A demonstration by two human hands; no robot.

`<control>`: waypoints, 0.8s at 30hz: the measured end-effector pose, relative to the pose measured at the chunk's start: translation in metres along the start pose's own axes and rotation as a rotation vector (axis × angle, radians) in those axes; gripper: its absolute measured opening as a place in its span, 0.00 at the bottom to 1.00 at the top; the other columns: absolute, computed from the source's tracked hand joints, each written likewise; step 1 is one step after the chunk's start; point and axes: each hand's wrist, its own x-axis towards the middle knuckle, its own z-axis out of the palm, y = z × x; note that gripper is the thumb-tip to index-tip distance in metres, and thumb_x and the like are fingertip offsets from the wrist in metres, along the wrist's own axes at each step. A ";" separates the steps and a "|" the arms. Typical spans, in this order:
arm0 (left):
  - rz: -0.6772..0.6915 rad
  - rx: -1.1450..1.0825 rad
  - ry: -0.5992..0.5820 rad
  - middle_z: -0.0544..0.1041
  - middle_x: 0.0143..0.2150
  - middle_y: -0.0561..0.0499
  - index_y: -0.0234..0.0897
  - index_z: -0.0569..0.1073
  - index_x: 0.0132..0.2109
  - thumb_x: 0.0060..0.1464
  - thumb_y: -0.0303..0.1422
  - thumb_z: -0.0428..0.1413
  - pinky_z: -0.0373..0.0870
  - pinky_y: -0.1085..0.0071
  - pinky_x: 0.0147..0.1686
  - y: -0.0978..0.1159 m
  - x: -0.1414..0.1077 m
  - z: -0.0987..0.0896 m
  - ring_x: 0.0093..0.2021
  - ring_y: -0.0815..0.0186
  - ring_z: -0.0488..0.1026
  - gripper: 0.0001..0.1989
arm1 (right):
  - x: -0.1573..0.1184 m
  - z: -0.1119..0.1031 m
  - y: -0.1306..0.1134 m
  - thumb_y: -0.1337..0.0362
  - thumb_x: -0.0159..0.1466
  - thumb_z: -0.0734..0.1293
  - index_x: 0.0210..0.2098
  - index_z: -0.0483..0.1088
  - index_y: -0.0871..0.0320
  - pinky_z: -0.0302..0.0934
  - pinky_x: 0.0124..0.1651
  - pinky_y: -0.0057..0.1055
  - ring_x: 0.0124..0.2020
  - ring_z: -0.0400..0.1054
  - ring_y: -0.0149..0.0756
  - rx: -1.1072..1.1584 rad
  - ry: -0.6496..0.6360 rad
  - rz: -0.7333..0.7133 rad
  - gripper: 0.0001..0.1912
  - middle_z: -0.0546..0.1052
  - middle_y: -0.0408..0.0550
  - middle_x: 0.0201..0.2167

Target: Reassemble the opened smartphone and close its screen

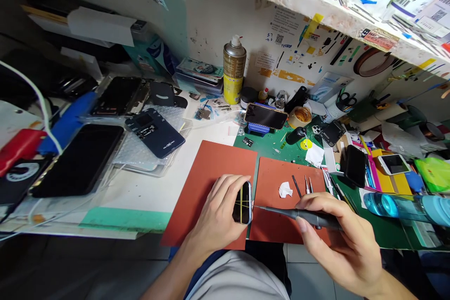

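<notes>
My left hand (221, 211) is closed around a small dark phone (242, 204) with yellow bands stretched over it, held on edge above the left red-brown mat (211, 168). In my right hand (344, 239) is a dark grey screwdriver (312, 217), lying level. Its thin tip points left at the phone's light-coloured edge; whether they touch is too small to tell. Under the screwdriver lies the right red-brown mat (270, 183), with a crumpled white tissue (285, 190) and several thin tools (307, 185) on it.
Behind the mats, a phone (266, 116) leans on a blue stand near a spray can (234, 70). At left lie a large black phone (79, 159) and a dark blue device (154, 132). A blue bottle (404, 207) lies at right. A shelf (316, 14) overhangs the back.
</notes>
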 end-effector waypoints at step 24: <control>0.019 0.005 -0.004 0.77 0.55 0.41 0.37 0.65 0.68 0.55 0.18 0.58 0.72 0.55 0.56 0.000 -0.001 0.007 0.54 0.52 0.74 0.34 | 0.021 -0.006 0.007 0.73 0.70 0.68 0.54 0.71 0.59 0.72 0.35 0.28 0.33 0.78 0.34 -0.139 -0.043 -0.097 0.14 0.82 0.48 0.37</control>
